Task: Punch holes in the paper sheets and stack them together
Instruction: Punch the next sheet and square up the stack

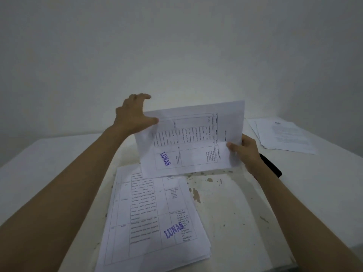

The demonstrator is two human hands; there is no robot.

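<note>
I hold a printed sheet [193, 138] with a table and a blue "LUNAS" stamp upright above the table. My left hand [133, 114] grips its upper left edge, thumb in front and fingers curled behind. My right hand [246, 151] pinches its right edge near the bottom. Below the sheet lies a stack of printed sheets [153, 216], its top page also stamped "LUNAS". A second, smaller pile of sheets [282, 134] lies at the far right of the table. No hole punch is plainly in view.
The white table [231, 203] has chipped, worn patches in the middle. A black object [272, 166] lies on it just behind my right wrist, partly hidden. A plain pale wall stands close behind the table's far edge.
</note>
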